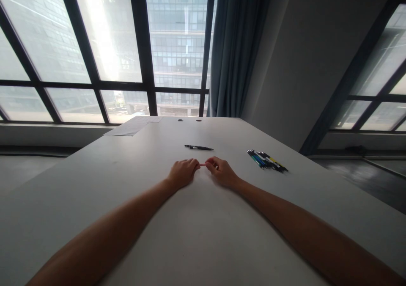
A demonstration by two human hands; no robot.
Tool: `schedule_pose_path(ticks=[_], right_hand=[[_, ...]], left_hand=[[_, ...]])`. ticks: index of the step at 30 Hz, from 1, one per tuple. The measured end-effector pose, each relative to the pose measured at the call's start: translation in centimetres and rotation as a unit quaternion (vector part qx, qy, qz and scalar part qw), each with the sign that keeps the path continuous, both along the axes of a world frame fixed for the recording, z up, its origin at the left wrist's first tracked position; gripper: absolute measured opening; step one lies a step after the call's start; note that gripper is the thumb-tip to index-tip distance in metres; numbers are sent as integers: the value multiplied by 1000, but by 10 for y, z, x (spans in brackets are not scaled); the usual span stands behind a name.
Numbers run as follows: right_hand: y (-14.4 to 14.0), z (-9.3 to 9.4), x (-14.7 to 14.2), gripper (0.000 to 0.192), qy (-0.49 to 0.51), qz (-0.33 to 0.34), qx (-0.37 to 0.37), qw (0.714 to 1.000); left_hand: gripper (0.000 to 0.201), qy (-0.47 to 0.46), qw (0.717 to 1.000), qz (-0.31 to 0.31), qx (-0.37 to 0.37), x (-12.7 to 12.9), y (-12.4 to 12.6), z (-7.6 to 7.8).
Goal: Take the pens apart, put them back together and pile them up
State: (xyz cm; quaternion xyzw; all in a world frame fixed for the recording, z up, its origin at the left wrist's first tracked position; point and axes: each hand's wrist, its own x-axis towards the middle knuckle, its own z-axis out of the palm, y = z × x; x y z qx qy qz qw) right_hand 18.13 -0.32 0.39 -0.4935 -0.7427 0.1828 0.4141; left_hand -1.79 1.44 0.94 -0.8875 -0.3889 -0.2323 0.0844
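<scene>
Both of my forearms stretch out over a white table [196, 235], and my hands meet at its middle. My left hand [182, 172] and my right hand [222, 171] rest on the tabletop with fingers curled. Their fingertips pinch the two ends of a small thin pink object [202, 164]; it is too small to tell what it is. Just beyond the hands, a black pen [198, 147] lies on the table.
A bunch of several pens [267, 160], blue, green, black and yellow, lies to the right of my right hand. Sheets of paper [133, 126] lie at the far left corner. Two round cable holes [189, 120] mark the far edge. Behind are windows and a blue curtain [236, 49].
</scene>
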Motion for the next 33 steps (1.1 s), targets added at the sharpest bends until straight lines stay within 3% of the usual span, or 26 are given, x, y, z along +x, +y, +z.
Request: schedule_pose_path(ticks=[3,10,18,28,33], right_hand=[[0,0,-1,34,-9,-3,-7,1000],[-1,0,-1,23,0,-10,26,1000],[-2,1,-2,37,-20,-10,3,1000],[-2,1,-2,16,3,-21,43,999],[1,-2,0,27,2,-28,31,999]], left_hand=[[24,5,1000,2,-4,0,-1,1],[25,4,1000,1,2,0,-1,-1],[25,1,1000,-1,4,-1,1,-1],[23,-2,1000,-1,4,0,-1,0],[25,-1,1000,4,3,0,0,-2]])
